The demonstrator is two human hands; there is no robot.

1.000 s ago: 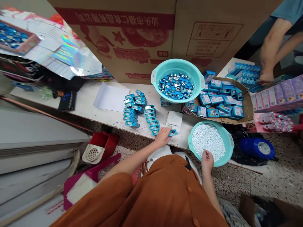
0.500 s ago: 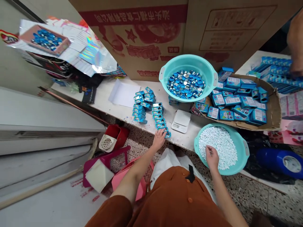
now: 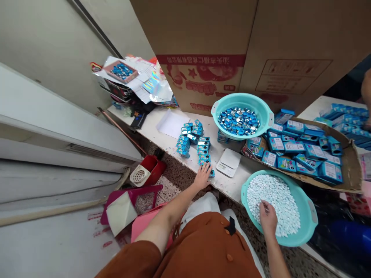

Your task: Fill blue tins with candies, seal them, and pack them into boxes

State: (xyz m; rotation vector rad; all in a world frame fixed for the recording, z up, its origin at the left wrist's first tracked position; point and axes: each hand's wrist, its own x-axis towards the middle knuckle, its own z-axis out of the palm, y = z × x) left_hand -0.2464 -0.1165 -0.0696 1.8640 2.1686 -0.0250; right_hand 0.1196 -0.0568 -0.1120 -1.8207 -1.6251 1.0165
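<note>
My left hand [image 3: 203,177] lies with fingers stretched and apart over the near end of a row of small blue boxes [image 3: 204,151] with round dark holes, touching the nearest ones. To the left of that row, a second cluster of blue boxes [image 3: 183,146] stands on the table. My right hand [image 3: 268,217] is over the small white tablets [image 3: 279,197] in a turquoise basin [image 3: 311,227]. Its fingers are curled together, and what lies in them is hidden. Between the hands is a white kitchen scale [image 3: 228,162].
Another turquoise basin [image 3: 216,112] holds many blue and silver caps [image 3: 239,120]. A cut-down carton [image 3: 352,170] full of blue boxes is at the right. Large cardboard boxes [image 3: 203,31] stand behind. A white paper sheet [image 3: 171,123] lies left. Another person's arm [image 3: 366,90] shows at the right edge.
The camera view has shifted, so the table's things appear lower and farther right. My left hand stays at the row's near end, its fingers now more spread; my right hand stays over the tablets.
</note>
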